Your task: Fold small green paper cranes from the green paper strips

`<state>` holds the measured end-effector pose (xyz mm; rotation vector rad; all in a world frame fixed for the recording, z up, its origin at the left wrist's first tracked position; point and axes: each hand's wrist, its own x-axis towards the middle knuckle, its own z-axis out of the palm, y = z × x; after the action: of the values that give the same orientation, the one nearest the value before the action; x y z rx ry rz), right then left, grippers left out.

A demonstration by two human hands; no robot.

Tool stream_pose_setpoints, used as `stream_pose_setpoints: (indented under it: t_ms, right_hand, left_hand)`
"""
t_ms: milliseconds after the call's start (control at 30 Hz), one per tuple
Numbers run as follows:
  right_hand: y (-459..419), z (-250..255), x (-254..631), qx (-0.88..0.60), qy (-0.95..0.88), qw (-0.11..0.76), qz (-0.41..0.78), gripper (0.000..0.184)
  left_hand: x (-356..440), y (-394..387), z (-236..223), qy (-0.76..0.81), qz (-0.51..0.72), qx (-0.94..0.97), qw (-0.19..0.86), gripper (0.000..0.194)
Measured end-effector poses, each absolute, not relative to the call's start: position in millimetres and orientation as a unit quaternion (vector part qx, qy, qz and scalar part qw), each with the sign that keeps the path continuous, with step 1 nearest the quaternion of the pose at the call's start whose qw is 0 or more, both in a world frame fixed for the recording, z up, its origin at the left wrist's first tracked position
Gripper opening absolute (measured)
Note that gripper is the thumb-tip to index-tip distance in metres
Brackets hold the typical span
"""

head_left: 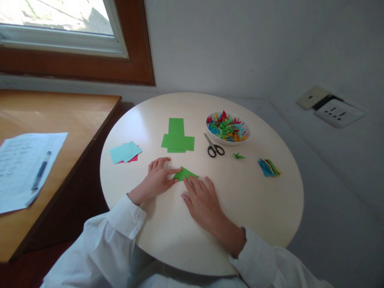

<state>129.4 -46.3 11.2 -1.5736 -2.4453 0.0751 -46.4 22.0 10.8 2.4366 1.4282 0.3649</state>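
bright brown-framed window [60, 18], pale wall [216, 48], wooden desk [64, 114], round table [255, 212].

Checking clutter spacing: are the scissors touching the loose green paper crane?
Apart: the head view plainly shows bare tabletop between the scissors and the green paper crane to their right.

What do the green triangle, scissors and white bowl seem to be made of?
Green triangle: matte paper, judging by its thin, crisp edges. Scissors: slim grey blades, probably metal; solid black handles, likely plastic. White bowl: smooth, even white wall, perhaps plastic or ceramic; the view leaves that open.
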Motion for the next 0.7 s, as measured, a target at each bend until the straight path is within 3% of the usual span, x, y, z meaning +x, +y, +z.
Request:
stream_pose_setpoints:
  t_ms: [333,700]
  right_hand:
    - [-43,3,147,-0.553,-0.822,0.137,-0.025,0.033]
    - [-44,3,146,-0.552,-0.823,0.132,-0.025,0.034]
  left_hand:
    - [-47,20,11,0.488,0.139,0.851,0.134,0.039]
    - [-30,-16,14,0.459,0.157,0.873,0.048,0.04]
